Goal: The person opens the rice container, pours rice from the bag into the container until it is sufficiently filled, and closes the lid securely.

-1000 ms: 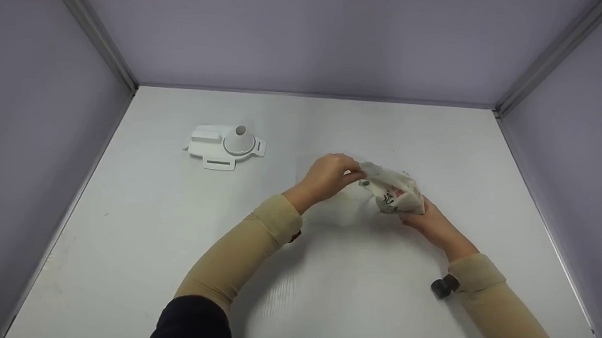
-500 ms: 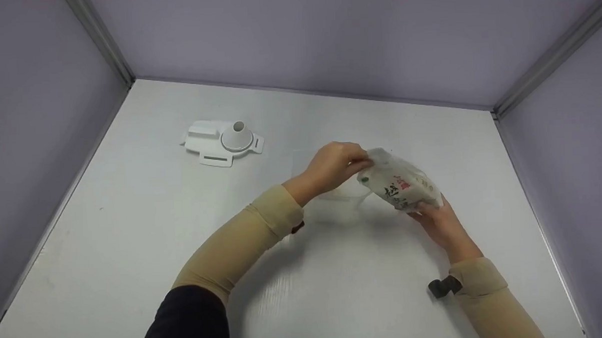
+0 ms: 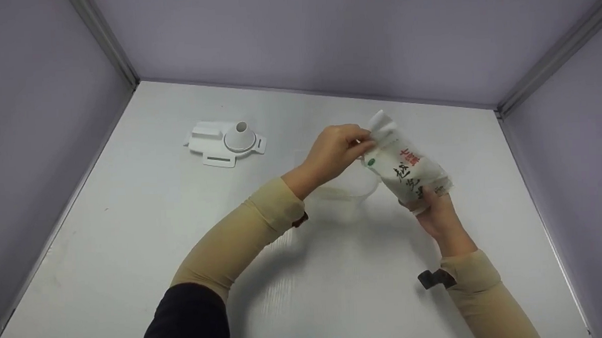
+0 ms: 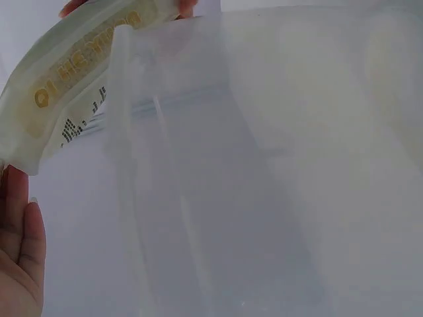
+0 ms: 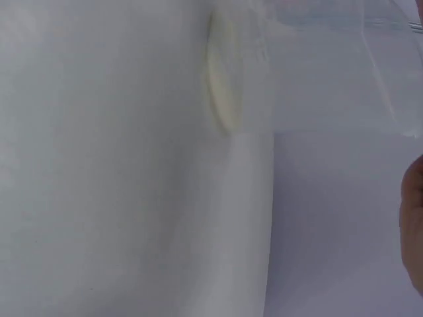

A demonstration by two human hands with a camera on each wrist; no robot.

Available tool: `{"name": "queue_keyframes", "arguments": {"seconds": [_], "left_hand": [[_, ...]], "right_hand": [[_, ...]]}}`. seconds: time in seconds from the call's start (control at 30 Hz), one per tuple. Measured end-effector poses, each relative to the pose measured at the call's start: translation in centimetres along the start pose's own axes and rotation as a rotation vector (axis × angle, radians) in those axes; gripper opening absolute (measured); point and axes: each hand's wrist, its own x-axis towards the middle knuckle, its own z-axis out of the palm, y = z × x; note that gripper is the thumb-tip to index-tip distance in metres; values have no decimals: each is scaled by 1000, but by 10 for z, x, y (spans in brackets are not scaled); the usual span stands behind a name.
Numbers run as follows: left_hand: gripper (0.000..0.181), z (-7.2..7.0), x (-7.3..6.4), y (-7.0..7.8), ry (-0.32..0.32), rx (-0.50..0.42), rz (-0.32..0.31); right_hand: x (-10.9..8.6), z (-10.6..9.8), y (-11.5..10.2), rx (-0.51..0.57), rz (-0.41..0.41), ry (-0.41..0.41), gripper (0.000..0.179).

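At the upper left edge of a white printed bag [image 3: 403, 165], the left grip [image 3: 333, 155] pinches the film between thumb and fingers, while the right grip [image 3: 436, 213] holds the lower end, so the bag hangs tilted above the desk [image 3: 335, 298] with its top leaning left. Just below the left grip stands a clear container [image 5: 324, 79], a pale band [image 5: 225, 86] at its base that cannot be made out further. Farther left on the desk, well apart, lies a white slotted plate [image 3: 205, 145] bearing a hollow cone [image 3: 240, 141].
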Motion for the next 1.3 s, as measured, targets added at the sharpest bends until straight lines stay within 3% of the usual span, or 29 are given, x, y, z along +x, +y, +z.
{"name": "queue_keyframes", "arguments": {"seconds": [0.27, 0.43, 0.5, 0.6, 0.73, 0.97, 1.1, 1.3], "left_hand": [[14, -3, 1, -4, -89, -138, -178], [17, -2, -1, -5, -109, -236, -242], [18, -1, -3, -8, -92, -251, -236], [17, 1, -6, -15, -67, -273, -212], [15, 4, -14, -30, -57, -316, -183], [16, 11, -27, -55, -81, -335, -158], [17, 15, -27, -57, -95, -342, -162], [16, 20, -24, -54, -108, -338, -170]], "right_hand": [[2, 8, -4, -138, -45, 239, 29], [2, 7, -4, -134, -58, 206, 28], [3, 7, -5, -144, -70, 191, 28], [3, 8, -8, -209, -57, 234, 29], [3, 9, -10, -285, 13, 310, 29], [3, 6, -10, -421, 115, 357, 29], [3, 1, -14, -472, 132, 363, 29], [2, -3, -20, -467, 113, 362, 27]]}}
